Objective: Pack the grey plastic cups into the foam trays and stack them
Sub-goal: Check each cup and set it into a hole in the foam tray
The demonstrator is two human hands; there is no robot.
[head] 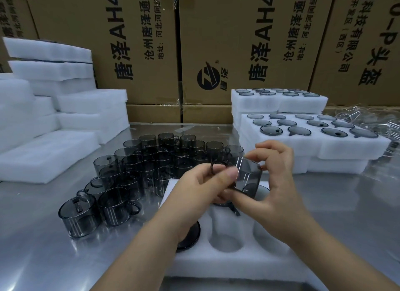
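Steel table [43,258] — left hand [201,186], right hand [279,191] gripping one grey cup [249,173]

- Table [43,258]: shiny metal top, fills the lower frame; soft glare streaks at lower left.
- Boxes [227,30]: brown cardboard, stacked as a wall across the top of the frame; black Chinese print.
- Logo [207,78]: round, black, upper centre.
- Clear plastic [355,115]: crumpled, at right edge, on the table.
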